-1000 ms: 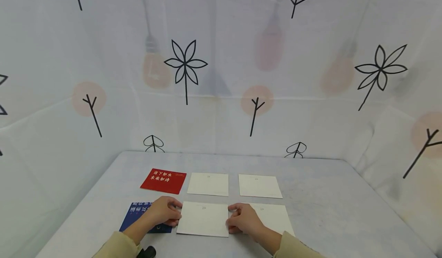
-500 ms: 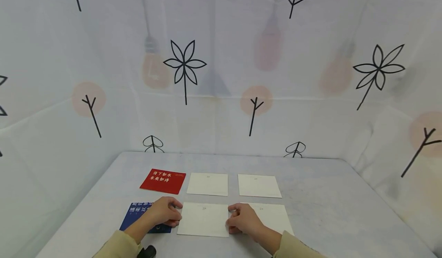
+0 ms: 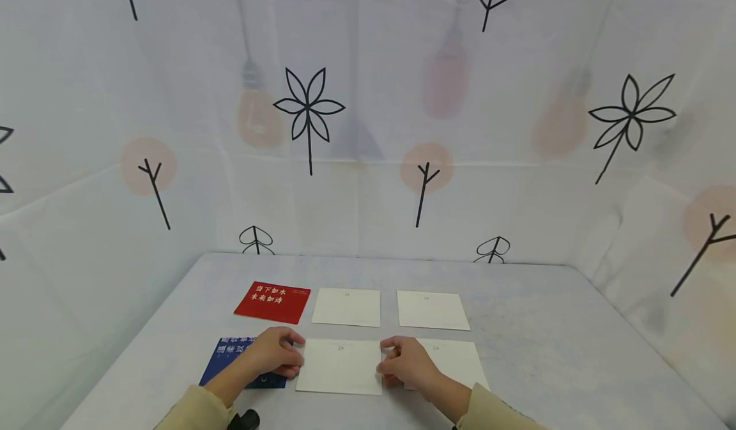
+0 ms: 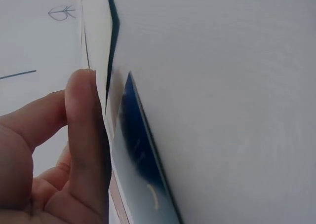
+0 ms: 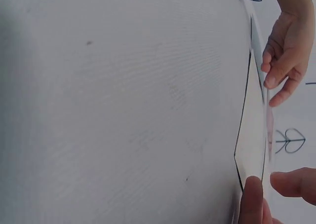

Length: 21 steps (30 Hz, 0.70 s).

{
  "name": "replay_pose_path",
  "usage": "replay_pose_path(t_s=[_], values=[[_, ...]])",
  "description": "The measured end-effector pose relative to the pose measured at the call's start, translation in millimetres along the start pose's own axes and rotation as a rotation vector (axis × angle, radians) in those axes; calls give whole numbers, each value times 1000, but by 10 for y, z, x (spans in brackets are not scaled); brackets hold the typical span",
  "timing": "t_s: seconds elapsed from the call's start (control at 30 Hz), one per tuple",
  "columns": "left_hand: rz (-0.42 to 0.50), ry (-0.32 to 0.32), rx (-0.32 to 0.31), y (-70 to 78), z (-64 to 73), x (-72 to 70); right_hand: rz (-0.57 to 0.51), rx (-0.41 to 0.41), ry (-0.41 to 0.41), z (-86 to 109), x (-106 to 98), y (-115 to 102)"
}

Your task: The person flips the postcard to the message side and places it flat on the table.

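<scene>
A white card (image 3: pixel 340 369) with a small grey mark near its top edge lies flat on the table between my hands. My left hand (image 3: pixel 270 353) has its fingertips at the card's left edge. At the right edge sit the fingertips of my right hand (image 3: pixel 405 363), thumb and forefinger apart in the right wrist view. Under my left wrist is a blue card (image 3: pixel 221 361) with white characters, partly hidden. Another white card (image 3: pixel 460 363) is partly covered by my right hand. The left wrist view shows the blue card (image 4: pixel 140 135) beside my left thumb (image 4: pixel 81 95).
Behind these, a row holds a red card (image 3: pixel 273 302) with white characters and two white cards, one in the middle (image 3: pixel 346 307) and one at the right (image 3: pixel 432 310). A white printed cloth (image 3: pixel 356 213) hangs around the table. A black piece (image 3: pixel 246 419) shows by my left sleeve.
The middle front white card has shifted very slightly toward me and to the right. Both hands keep nearly the same place at its edges; the other cards have not moved.
</scene>
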<state>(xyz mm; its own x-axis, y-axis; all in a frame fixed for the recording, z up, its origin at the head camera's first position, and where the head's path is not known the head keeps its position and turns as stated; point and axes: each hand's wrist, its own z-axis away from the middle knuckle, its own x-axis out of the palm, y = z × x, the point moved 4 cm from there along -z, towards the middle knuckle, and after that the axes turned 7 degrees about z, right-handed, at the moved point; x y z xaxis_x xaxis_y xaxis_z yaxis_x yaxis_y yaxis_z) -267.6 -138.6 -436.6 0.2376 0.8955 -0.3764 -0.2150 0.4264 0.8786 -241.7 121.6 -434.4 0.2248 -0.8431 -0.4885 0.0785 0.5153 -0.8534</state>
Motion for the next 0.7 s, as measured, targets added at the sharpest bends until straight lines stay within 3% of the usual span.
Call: replay_pose_path(t_s=[0.3, 0.7], values=[[22, 19, 71, 35, -2, -137, -9, -53, 38, -54, -27, -83], [38, 23, 149, 83, -58, -313, -130, -129, 77, -143, 18, -214]])
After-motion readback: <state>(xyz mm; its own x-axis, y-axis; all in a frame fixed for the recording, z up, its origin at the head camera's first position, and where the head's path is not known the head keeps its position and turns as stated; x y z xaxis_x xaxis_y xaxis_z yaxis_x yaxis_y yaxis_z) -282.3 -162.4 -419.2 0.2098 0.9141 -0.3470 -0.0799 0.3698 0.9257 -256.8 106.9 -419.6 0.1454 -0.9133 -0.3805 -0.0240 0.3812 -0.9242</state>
